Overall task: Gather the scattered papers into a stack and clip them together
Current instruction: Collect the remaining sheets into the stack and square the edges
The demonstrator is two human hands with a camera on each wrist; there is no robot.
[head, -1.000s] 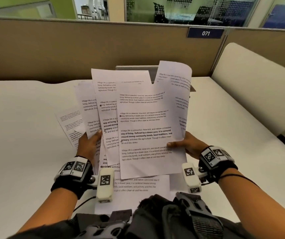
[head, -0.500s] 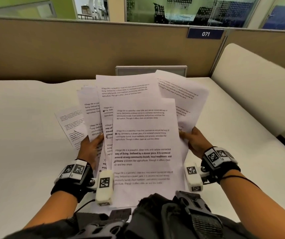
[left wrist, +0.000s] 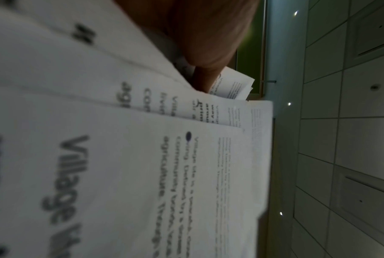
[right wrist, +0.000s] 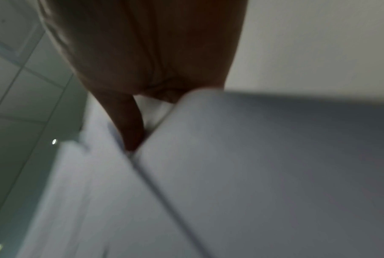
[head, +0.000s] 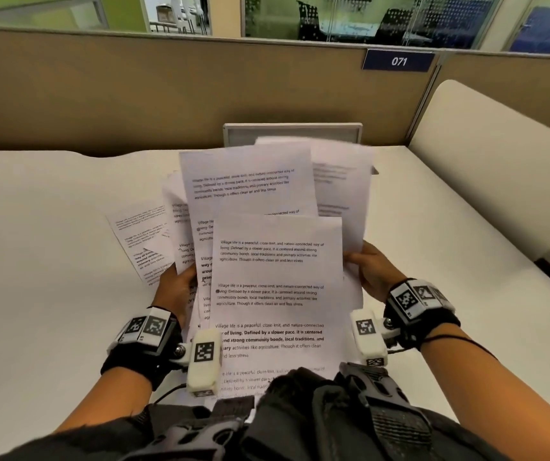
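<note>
Several printed white papers (head: 277, 281) are fanned out unevenly, held up above the white desk (head: 50, 261) between both hands. My left hand (head: 180, 287) grips the left edge of the fan, thumb on the front of the sheets; the left wrist view shows that thumb (left wrist: 206, 76) on the papers (left wrist: 142, 157). My right hand (head: 371, 271) holds the right edge, fingers behind the sheets; a finger (right wrist: 131, 129) lies between blurred sheets (right wrist: 252, 174) in the right wrist view. One more printed sheet (head: 140, 241) lies flat on the desk at the left. No clip is visible.
A grey tray or frame (head: 291, 133) stands at the back of the desk against the tan partition (head: 167, 88). A white curved divider (head: 499, 168) borders the desk on the right. A sign reading 071 (head: 398, 61) hangs on the partition.
The front sheet has slid down towards me. The right-hand sheet that curled upward has dropped and flattened behind the others. My right hand has moved up and outward along the right edge.
</note>
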